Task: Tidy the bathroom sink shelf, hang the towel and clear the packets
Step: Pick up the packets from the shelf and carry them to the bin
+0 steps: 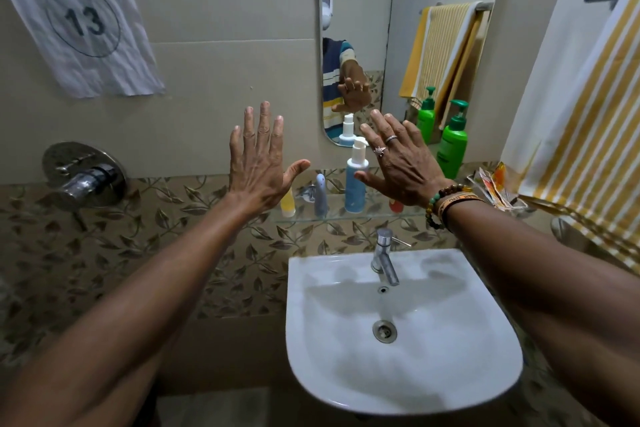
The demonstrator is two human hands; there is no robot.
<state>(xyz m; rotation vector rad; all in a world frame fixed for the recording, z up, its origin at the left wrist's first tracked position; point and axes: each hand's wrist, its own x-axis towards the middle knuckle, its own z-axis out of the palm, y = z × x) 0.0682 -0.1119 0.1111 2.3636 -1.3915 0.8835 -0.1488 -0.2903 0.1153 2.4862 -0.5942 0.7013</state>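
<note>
I note a paper sign [81, 15] numbered 13 on the wall, a chrome shower valve [85, 175] below, and a mirror [363, 28].

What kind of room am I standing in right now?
Most likely a small home bathroom. A white ceramic wash basin with a chrome tap sits below a wall mirror, a narrow glass shelf holds pump bottles, and a yellow-and-white striped towel hangs at the right.
</note>
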